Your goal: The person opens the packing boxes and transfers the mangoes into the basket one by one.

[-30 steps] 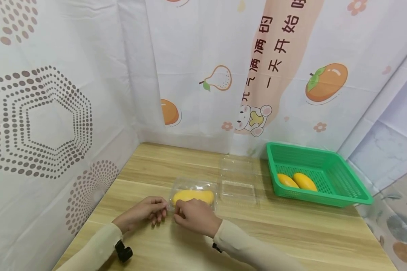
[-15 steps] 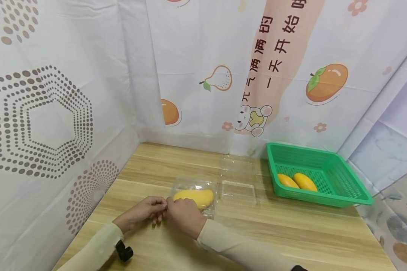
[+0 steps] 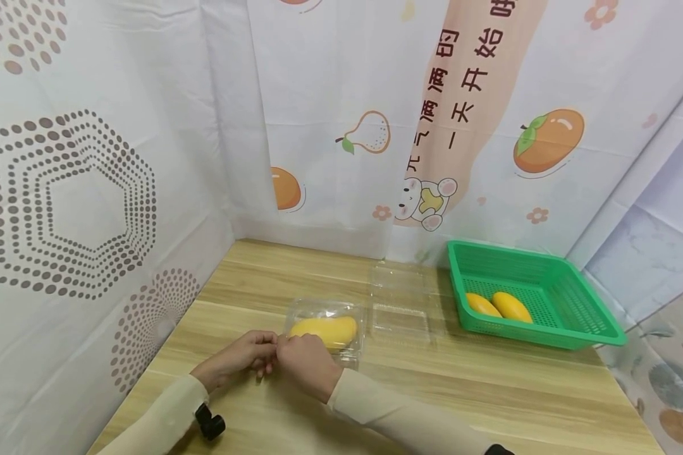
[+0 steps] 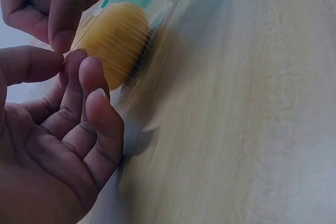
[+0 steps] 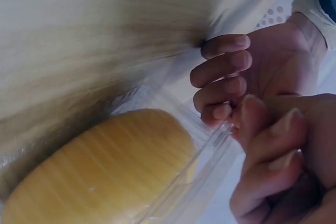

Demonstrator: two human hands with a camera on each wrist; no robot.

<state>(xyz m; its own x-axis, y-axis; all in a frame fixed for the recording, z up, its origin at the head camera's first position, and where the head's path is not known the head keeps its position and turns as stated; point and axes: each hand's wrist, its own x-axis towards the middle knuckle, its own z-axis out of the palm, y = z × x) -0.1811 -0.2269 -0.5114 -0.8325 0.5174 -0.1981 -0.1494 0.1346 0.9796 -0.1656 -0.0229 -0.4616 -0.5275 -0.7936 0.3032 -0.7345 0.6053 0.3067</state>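
Note:
A yellow mango [image 3: 326, 331] lies inside a clear plastic box [image 3: 307, 307] near the middle of the table. At the box's near left corner, my left hand [image 3: 240, 357] pinches the edge between thumb and index finger, its other fingers loosely curled. My right hand [image 3: 309, 365] pinches the same corner from the other side, the two hands' fingertips meeting there. Up close in the right wrist view, the thin box rim [image 5: 210, 148] runs into the fingertips. Through the ribbed wall in the left wrist view shows the mango [image 4: 118, 40]. Fingers hide the corner itself.
Right of the mango's box stands another clear plastic box [image 3: 401, 319], its lid folded back. A green plastic basket [image 3: 594, 309] with two mangoes [image 3: 511, 307] sits at the right rear. Patterned curtains border the wooden table [image 3: 489, 392] behind and at the sides.
My right hand has moved left along the box's front edge to the near left corner, where it meets my left hand. The left hand has stayed almost still.

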